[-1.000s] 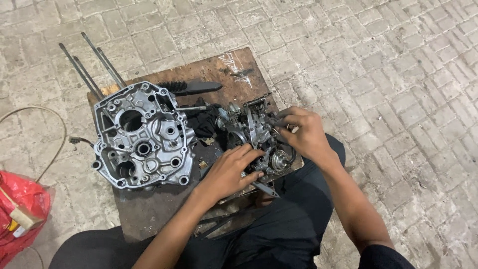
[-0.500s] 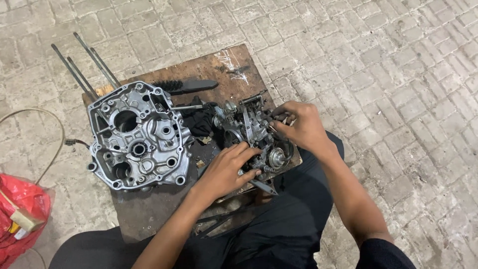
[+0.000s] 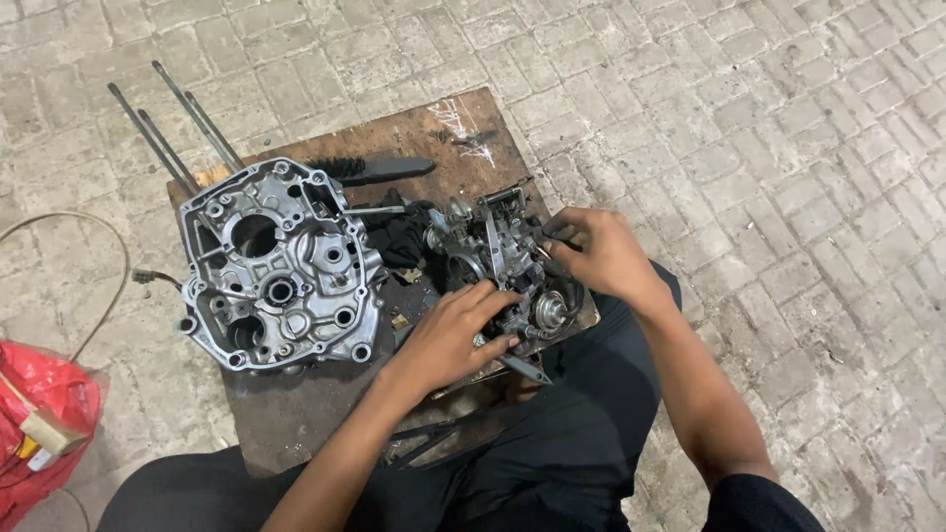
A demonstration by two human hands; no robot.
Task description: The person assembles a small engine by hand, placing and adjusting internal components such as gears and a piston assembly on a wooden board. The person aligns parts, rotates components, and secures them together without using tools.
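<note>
A greasy engine half with gears and shafts (image 3: 498,261) sits on the right side of a worn wooden board (image 3: 296,414). My left hand (image 3: 453,335) rests on its near edge, fingers curled against the metal. My right hand (image 3: 596,254) grips its far right side, with fingertips pinching a small part by the gears. A bare silver crankcase half (image 3: 281,266) lies face up on the left of the board, apart from both hands.
A black brush (image 3: 379,169) lies at the back of the board. Long metal studs (image 3: 163,128) stick out past the crankcase toward the upper left. A red bag (image 3: 39,424) and a thin cable (image 3: 94,286) lie on the brick paving at left.
Both hands have stayed on the engine half with only small finger shifts. The view has drifted slightly.
</note>
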